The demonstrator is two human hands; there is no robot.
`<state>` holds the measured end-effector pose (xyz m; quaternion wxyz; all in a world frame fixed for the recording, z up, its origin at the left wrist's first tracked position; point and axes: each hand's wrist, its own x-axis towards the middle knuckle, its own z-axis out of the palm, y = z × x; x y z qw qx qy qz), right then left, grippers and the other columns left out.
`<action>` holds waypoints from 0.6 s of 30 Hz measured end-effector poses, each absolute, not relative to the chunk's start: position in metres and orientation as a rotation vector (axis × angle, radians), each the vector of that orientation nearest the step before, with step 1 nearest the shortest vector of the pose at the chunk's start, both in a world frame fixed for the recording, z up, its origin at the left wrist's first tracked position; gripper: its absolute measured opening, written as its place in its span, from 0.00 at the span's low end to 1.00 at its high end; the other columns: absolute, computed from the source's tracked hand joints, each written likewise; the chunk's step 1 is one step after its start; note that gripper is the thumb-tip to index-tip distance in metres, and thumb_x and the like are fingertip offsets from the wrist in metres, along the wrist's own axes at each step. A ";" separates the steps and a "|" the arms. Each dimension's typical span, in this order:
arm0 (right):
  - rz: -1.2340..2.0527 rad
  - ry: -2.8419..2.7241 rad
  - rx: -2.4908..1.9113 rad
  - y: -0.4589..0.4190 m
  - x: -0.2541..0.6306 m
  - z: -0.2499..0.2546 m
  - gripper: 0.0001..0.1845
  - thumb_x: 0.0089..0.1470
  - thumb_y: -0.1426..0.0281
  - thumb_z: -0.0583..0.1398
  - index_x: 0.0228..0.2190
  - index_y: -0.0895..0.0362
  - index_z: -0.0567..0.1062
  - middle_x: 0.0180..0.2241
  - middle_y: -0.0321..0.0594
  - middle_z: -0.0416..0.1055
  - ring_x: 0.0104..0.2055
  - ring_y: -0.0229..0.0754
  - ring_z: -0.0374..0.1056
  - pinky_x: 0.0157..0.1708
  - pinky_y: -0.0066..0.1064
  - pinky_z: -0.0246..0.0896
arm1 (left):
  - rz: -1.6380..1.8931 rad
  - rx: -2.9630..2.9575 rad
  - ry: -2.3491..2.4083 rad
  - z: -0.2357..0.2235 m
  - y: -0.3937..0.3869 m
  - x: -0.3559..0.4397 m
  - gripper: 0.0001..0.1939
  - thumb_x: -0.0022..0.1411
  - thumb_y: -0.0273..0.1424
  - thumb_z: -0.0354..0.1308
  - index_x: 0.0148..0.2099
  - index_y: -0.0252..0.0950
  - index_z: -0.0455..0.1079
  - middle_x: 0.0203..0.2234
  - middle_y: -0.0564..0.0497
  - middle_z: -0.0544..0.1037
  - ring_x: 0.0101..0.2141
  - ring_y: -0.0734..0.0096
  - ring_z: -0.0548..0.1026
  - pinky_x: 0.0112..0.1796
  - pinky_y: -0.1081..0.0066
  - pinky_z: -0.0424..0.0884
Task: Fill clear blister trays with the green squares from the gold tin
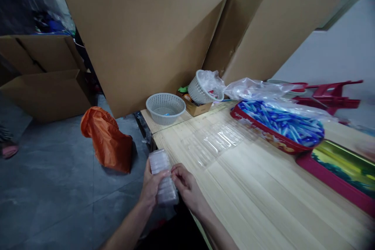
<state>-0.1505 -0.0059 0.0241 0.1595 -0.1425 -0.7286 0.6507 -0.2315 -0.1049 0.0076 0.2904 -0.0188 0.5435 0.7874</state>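
Observation:
A stack of thin clear plastic trays (159, 162) with ridged sides is tilted over the near left edge of the table. My left hand (154, 183) is wrapped around it, with the thumb across the front. At the stack's right edge, the fingers of my right hand (183, 181) are pinched together against the plastic. Whether they have hold of a single tray is too small to tell. Flat on the wooden table (258, 187), ahead and to the right of my hands, lies a clear ridged plastic tray (219, 138).
A grey plastic basket (165, 119) and a tilted one (195, 90) stand at the table's back. Rightward, a red tin (260, 134) holds many blue slender pieces beside a magenta-edged tray (331, 181). Tall cardboard (146, 39) rises behind. An orange bag (109, 144) sits on the floor.

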 end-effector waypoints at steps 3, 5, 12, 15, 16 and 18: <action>1.825 -2.124 -0.393 -0.007 -0.154 0.024 0.12 0.55 0.64 0.54 0.24 0.56 0.67 0.33 0.39 0.62 0.37 0.42 0.61 0.35 0.31 0.57 | 2.128 -0.060 1.535 0.005 -0.108 -0.236 0.35 0.38 0.28 0.68 0.52 0.38 0.63 0.30 0.55 0.76 0.27 0.71 0.74 0.30 0.73 0.70; 1.796 -2.130 -0.396 -0.005 -0.157 0.023 0.11 0.55 0.65 0.54 0.24 0.55 0.67 0.32 0.39 0.62 0.36 0.42 0.61 0.34 0.31 0.57 | 2.115 -0.076 1.585 0.004 -0.111 -0.238 0.35 0.39 0.29 0.68 0.52 0.38 0.63 0.31 0.54 0.76 0.27 0.70 0.74 0.30 0.73 0.71; 1.815 -2.123 -0.431 0.011 -0.161 0.024 0.11 0.54 0.65 0.54 0.22 0.55 0.65 0.30 0.37 0.61 0.32 0.39 0.59 0.32 0.30 0.55 | 2.055 -0.105 1.535 0.005 -0.112 -0.241 0.27 0.42 0.33 0.67 0.47 0.38 0.64 0.27 0.55 0.76 0.24 0.71 0.74 0.27 0.71 0.71; 1.857 -2.074 -0.485 0.024 -0.160 0.020 0.12 0.53 0.63 0.55 0.22 0.56 0.65 0.29 0.37 0.62 0.32 0.39 0.59 0.33 0.31 0.55 | 2.047 -0.134 1.518 0.008 -0.112 -0.243 0.28 0.42 0.33 0.66 0.47 0.37 0.64 0.26 0.55 0.76 0.23 0.71 0.73 0.25 0.72 0.71; 1.870 -2.051 -0.502 0.030 -0.160 0.017 0.12 0.52 0.63 0.55 0.22 0.56 0.65 0.28 0.37 0.62 0.32 0.39 0.60 0.33 0.30 0.54 | 2.045 -0.152 1.515 0.009 -0.113 -0.244 0.28 0.42 0.33 0.66 0.47 0.37 0.65 0.26 0.55 0.76 0.23 0.70 0.74 0.25 0.72 0.71; 1.904 -2.016 -0.534 0.047 -0.160 0.011 0.11 0.50 0.63 0.56 0.22 0.56 0.66 0.27 0.36 0.63 0.31 0.39 0.60 0.32 0.30 0.54 | 2.038 -0.210 1.510 0.010 -0.116 -0.246 0.27 0.40 0.34 0.66 0.45 0.37 0.66 0.25 0.55 0.76 0.23 0.69 0.74 0.25 0.72 0.71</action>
